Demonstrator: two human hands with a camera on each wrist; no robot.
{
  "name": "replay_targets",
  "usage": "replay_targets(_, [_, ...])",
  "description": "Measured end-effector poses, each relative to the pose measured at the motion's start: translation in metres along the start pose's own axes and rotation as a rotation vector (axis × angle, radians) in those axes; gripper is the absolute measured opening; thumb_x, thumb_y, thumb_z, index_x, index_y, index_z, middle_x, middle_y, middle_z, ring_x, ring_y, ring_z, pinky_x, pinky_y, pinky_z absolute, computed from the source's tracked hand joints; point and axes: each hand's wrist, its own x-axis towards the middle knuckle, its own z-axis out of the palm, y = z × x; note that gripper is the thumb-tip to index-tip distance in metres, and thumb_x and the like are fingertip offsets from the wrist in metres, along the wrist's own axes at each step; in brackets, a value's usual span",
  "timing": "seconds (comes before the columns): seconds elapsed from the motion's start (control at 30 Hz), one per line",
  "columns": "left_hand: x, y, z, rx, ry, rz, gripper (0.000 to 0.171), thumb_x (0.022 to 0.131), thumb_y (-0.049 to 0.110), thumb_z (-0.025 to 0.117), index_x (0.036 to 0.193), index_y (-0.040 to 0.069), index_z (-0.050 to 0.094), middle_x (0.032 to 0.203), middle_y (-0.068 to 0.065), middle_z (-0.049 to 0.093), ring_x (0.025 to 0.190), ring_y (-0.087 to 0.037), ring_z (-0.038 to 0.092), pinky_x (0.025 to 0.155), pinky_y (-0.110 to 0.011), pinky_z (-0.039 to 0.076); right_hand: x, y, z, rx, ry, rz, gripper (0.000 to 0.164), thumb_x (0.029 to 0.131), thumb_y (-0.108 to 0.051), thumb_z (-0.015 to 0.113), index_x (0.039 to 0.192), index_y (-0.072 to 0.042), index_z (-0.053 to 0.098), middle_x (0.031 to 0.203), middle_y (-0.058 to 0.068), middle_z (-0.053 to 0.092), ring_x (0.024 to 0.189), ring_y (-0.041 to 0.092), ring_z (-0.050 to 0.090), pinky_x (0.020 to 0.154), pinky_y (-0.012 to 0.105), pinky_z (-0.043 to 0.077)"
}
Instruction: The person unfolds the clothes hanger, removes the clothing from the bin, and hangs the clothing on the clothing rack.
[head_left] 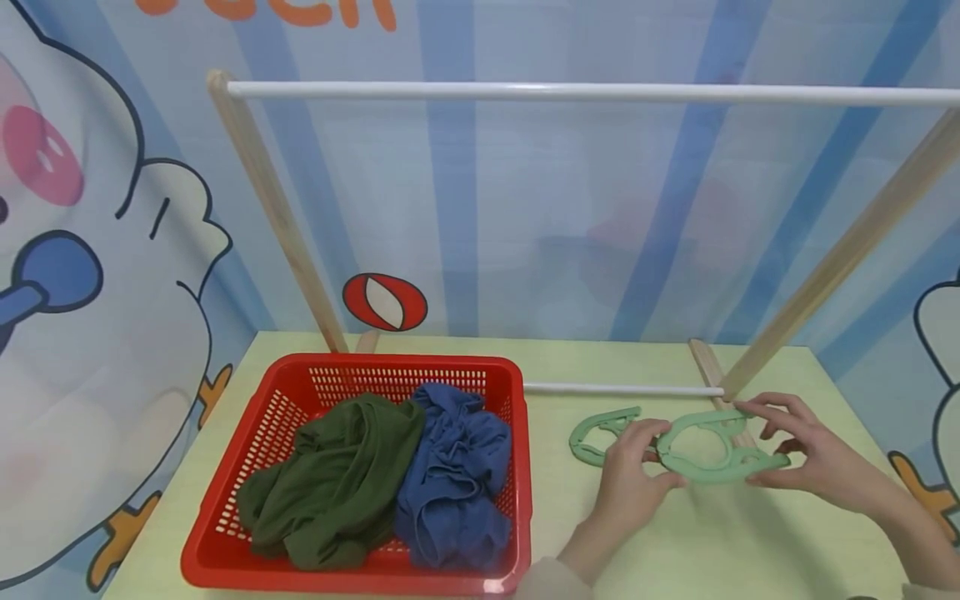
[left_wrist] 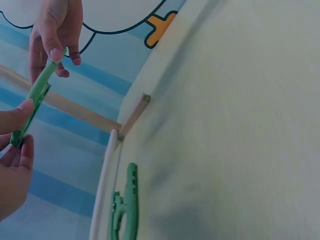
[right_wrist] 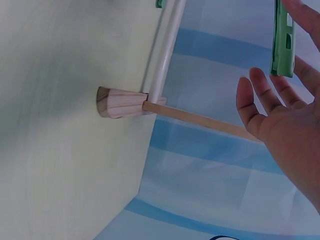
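Observation:
A green folding clothes hanger (head_left: 708, 477), its arms folded round into a loop, is held up over the right side of the table between both hands. My left hand (head_left: 628, 479) pinches its hinged left end between thumb and fingers. At the other side my right hand (head_left: 821, 454) grips the two arm ends, the index finger on the upper one and the thumb by the lower. A second green hanger (head_left: 579, 437) lies folded on the table, partly behind the left hand. In the right wrist view, the held hanger (right_wrist: 285, 50) is cut off by the frame's top.
A red plastic basket (head_left: 360, 581) on the left holds a dark green garment (head_left: 337, 475) and a blue garment (head_left: 457, 475). Behind stands a wooden rack with a white top rail (head_left: 562, 92), a low white bar (head_left: 622, 389) and a slanted right post (head_left: 840, 262).

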Motion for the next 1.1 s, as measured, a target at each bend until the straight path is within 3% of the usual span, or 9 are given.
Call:
replay_targets(0.23, [0.01,0.017,-0.012,0.02,0.002,-0.037,0.056,0.066,-0.002,0.077,0.118,0.005,0.056,0.114,0.002,0.054,0.091,-0.001,0.052,0.075,-0.009,0.044,0.011,-0.007,-0.006,-0.006,0.017,-0.004,0.082,0.067,0.004,0.077,0.138,-0.005,0.037,0.127,-0.014,0.024,0.086,0.001,0.039,0.06,0.021,0.045])
replay_targets(0.4, [0.021,0.031,-0.028,0.072,-0.054,-0.068,0.057,0.069,-0.001,0.077,0.121,0.009,0.055,0.115,0.001,0.054,0.081,-0.003,0.058,0.072,-0.01,0.044,0.02,-0.016,-0.007,0.009,0.033,0.007,0.08,0.068,0.003,0.076,0.138,-0.005,0.037,0.126,-0.013,0.024,0.082,0.005,0.044,0.059,0.022,0.045])
replay_targets(0.6, [0.033,0.043,-0.055,0.064,-0.149,-0.123,0.059,0.071,-0.002,0.075,0.125,0.007,0.053,0.115,-0.001,0.054,0.08,-0.006,0.061,0.065,-0.011,0.047,0.033,-0.029,-0.004,0.037,0.043,-0.019,0.076,0.07,0.005,0.074,0.136,0.0,0.038,0.125,-0.006,0.028,0.078,0.007,0.047,0.058,0.022,0.046])
replay_targets(0.77, [0.04,0.046,-0.082,0.11,-0.213,-0.112,0.059,0.073,0.0,0.074,0.127,0.005,0.051,0.116,-0.005,0.054,0.082,-0.009,0.062,0.067,-0.013,0.048,0.049,-0.046,0.001,0.044,0.046,0.002,0.073,0.073,-0.001,0.074,0.135,0.003,0.037,0.127,0.007,0.029,0.079,0.008,0.045,0.06,0.022,0.046])
replay_targets(1.1, [0.038,0.041,-0.133,0.157,-0.24,-0.119,0.056,0.075,0.001,0.073,0.126,0.003,0.052,0.118,-0.01,0.053,0.091,-0.02,0.06,0.071,-0.02,0.05,0.083,-0.073,0.029,0.007,0.048,-0.016,0.072,0.072,-0.011,0.078,0.132,0.005,0.041,0.127,0.017,0.032,0.075,0.006,0.048,0.061,0.023,0.048])
